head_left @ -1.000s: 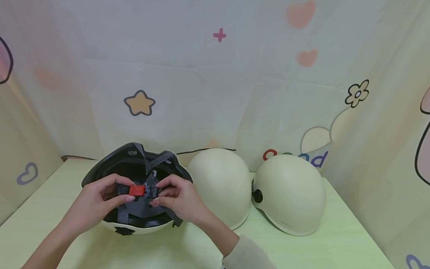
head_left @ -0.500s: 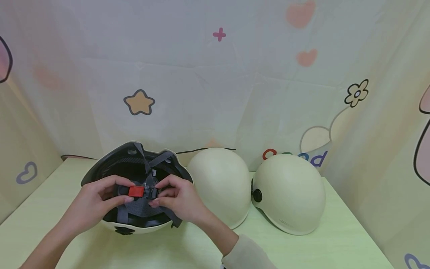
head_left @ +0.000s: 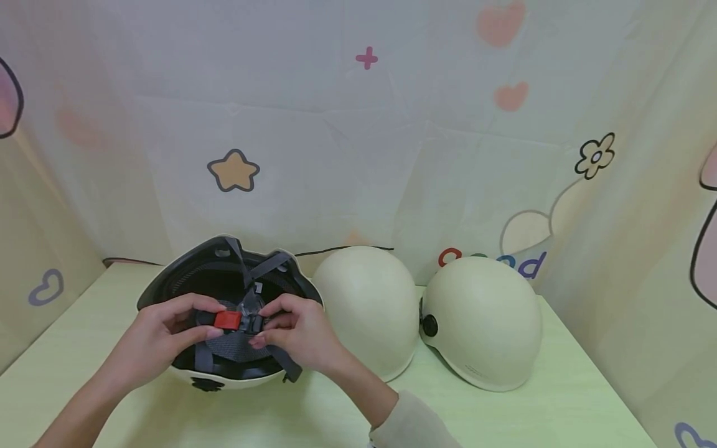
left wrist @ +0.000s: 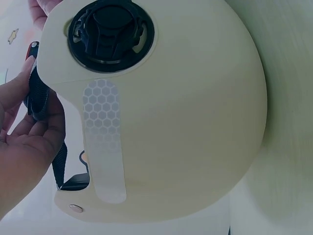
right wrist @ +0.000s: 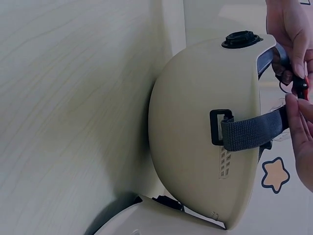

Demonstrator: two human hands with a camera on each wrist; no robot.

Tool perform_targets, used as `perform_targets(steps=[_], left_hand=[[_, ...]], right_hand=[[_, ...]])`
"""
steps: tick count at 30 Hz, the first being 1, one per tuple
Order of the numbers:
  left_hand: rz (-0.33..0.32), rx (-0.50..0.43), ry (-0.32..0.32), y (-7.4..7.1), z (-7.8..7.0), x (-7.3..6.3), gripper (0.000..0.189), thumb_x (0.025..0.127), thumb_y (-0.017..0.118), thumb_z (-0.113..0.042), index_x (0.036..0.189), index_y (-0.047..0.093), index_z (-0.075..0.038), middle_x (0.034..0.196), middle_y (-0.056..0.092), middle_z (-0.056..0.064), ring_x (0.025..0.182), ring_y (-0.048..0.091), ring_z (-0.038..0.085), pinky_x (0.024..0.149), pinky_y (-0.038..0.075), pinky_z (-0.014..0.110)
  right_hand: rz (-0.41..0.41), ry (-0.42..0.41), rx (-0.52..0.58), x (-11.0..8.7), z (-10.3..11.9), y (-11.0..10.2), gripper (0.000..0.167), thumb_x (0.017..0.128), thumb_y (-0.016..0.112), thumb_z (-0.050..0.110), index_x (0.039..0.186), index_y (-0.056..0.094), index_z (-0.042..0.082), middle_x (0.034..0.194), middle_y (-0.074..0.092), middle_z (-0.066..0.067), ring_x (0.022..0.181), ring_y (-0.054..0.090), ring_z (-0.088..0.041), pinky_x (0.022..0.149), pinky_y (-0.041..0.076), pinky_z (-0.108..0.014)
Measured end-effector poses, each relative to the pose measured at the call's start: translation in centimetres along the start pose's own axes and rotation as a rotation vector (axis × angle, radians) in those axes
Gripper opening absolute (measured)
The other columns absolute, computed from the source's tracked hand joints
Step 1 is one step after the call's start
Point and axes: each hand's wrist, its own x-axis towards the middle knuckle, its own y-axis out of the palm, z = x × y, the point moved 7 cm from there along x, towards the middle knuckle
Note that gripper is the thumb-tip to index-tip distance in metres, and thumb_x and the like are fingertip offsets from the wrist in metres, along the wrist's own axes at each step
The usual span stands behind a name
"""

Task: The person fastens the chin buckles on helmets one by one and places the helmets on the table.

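Note:
A cream helmet (head_left: 246,381) lies on its crown at the left of the table, its black lined inside turned toward me. Over its opening, my left hand (head_left: 148,339) pinches the red-ended half of the chin-strap buckle (head_left: 228,320) between thumb and index finger. From the other side, my right hand (head_left: 307,333) pinches the dark half beside it, and the two halves meet end to end. Grey webbing strap (right wrist: 249,133) runs from a slot on the shell to the right hand in the right wrist view. A black round knob (left wrist: 111,35) shows on the shell.
Two more cream helmets stand dome up to the right: one (head_left: 366,311) right beside the held helmet, the other (head_left: 484,323) farther right with a black side knob (head_left: 429,326). A patterned curtain (head_left: 336,155) hangs behind the pale green table (head_left: 358,423).

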Motion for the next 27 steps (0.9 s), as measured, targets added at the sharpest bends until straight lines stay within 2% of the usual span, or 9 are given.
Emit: perform_targets(steps=[5,10,14,20,27], left_hand=[[-0.006,-0.008,-0.011,0.01,-0.13,-0.01,0.032,0.071,0.075,-0.001,0.100,0.064,-0.008,0.095,0.063,0.006,0.074,0.060,0.008,0.064,0.050,0.019],[-0.032,0.000,-0.093,-0.10,0.22,-0.10,0.029,0.075,0.073,-0.008,0.102,0.062,-0.008,0.093,0.063,0.008,0.066,0.059,0.010,0.057,0.048,0.021],[-0.059,0.019,-0.134,-0.27,0.43,-0.16,0.029,0.076,0.074,-0.010,0.103,0.062,-0.008,0.091,0.064,0.008,0.064,0.058,0.010,0.055,0.046,0.022],[-0.041,0.025,-0.120,-0.19,0.29,-0.10,0.035,0.071,0.077,-0.008,0.102,0.061,-0.007,0.092,0.065,0.009,0.066,0.059,0.009,0.056,0.048,0.021],[-0.057,0.078,-0.076,-0.16,0.07,-0.09,0.035,0.069,0.079,-0.008,0.098,0.059,-0.009,0.090,0.064,0.007,0.064,0.057,0.008,0.056,0.047,0.020]], right_hand=[[0.013,-0.025,-0.016,-0.07,0.28,-0.08,0.019,0.079,0.059,-0.016,0.098,0.055,-0.013,0.082,0.063,-0.028,0.073,0.065,-0.036,0.072,0.052,-0.026],[0.015,-0.012,0.077,0.03,0.05,-0.26,0.021,0.079,0.059,-0.016,0.100,0.054,-0.013,0.085,0.062,-0.032,0.077,0.063,-0.042,0.072,0.052,-0.030],[0.010,0.034,0.114,0.09,-0.35,-0.32,0.021,0.081,0.058,-0.014,0.102,0.054,-0.011,0.088,0.063,-0.030,0.080,0.064,-0.039,0.074,0.052,-0.032],[0.027,0.033,0.128,0.07,-0.64,-0.44,0.022,0.082,0.058,-0.012,0.104,0.054,-0.010,0.090,0.063,-0.029,0.079,0.066,-0.031,0.076,0.052,-0.032],[0.040,0.016,0.136,-0.03,-0.51,-0.54,0.023,0.082,0.058,-0.012,0.104,0.053,-0.010,0.090,0.063,-0.029,0.078,0.067,-0.026,0.077,0.051,-0.033]])
